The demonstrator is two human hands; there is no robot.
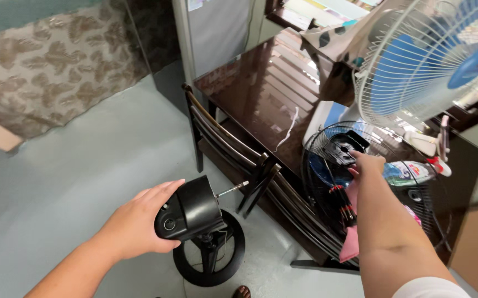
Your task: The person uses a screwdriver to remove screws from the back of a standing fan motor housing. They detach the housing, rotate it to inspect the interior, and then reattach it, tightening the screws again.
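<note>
Fan parts fill this view, split between the floor and the worktop [261, 88]. Our left hand [139, 221] is closed around the back of the black motor housing [192, 209], palm on its rear cover and fingers wrapped over the top, which looks like a way to steady the head on its stand. The bare metal shaft [233, 189] sticks out of the front of the housing toward the worktop, with no blade or guard on it. Below it the pole runs down to the round black base [211, 256] on the pale floor [73, 165].

Our right hand [367, 163] reaches across to the black wire guard [360, 187], which stands on edge at the near side of the dark glossy worktop. The fingers rest at the guard's black centre hub [341, 146]; we cannot tell whether they are closed on it or only touching, since the back of the hand hides them. Held at the hub, the guard would likely stay balanced.

A dark wooden chair [250, 165] stands between the motor housing and the worktop. A pink cloth [352, 243] hangs at the guard's lower edge. Behind the guard a white desk fan with blue blades [432, 55] stands upright, and a spray bottle [415, 171] lies just beside it.
</note>
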